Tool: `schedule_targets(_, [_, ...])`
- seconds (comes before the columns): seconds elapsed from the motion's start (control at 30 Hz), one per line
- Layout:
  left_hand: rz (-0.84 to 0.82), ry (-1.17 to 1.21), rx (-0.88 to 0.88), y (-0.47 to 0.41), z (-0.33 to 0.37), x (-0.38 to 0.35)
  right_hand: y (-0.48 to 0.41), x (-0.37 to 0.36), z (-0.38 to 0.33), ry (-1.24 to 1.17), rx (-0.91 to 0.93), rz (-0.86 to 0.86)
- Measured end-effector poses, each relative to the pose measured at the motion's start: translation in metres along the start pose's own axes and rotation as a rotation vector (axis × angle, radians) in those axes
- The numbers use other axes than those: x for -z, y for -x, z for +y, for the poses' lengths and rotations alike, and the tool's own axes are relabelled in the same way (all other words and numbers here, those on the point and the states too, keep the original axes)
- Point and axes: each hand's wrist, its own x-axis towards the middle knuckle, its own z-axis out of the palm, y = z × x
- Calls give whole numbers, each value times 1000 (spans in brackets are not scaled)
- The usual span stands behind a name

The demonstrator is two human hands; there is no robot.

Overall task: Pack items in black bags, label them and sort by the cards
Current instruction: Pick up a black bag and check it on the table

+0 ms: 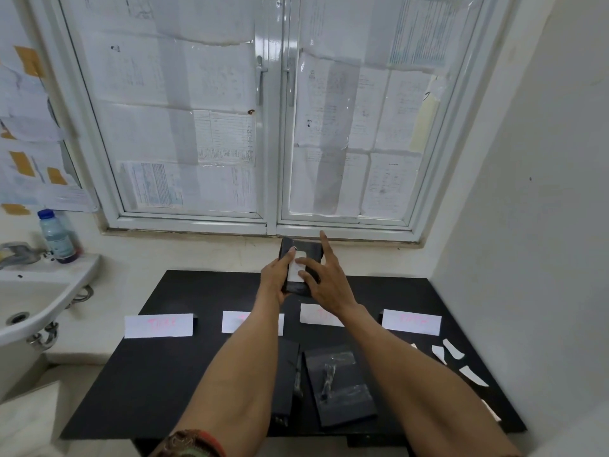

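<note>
One bag (pixel 312 249) above table (pixel 197 291) edge: left grip (pixel 275 275) clasps, right grip (pixel 329 278) spread on label (pixel 295 269).

A white-framed double window (pixel 273 159) fills the far wall, its panes covered with printed sheets (pixel 224 140). More papers (pixel 29 127) hang on the left wall, fixed with strips of brown tape (pixel 28 61). Below them is a white sink (pixel 49 275) with a metal tap (pixel 19 253), and a clear blue-capped bottle (pixel 57 239) stands upright on its far rim. A black table (pixel 164 374) sits nearer, against the plain right wall (pixel 543 192).
</note>
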Motion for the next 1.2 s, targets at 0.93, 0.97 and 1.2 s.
schedule_targets(0.93, [-306,50,142,13,30,43,-21,-11,5,101,-124,-349])
schedule_targets(0.97, [-304,54,146,13,30,45,-22,-12,5,145,-108,-349])
schedule_targets(1.2, [-194,29,152,7,25,71,-32,-36,-16,89,-175,-458])
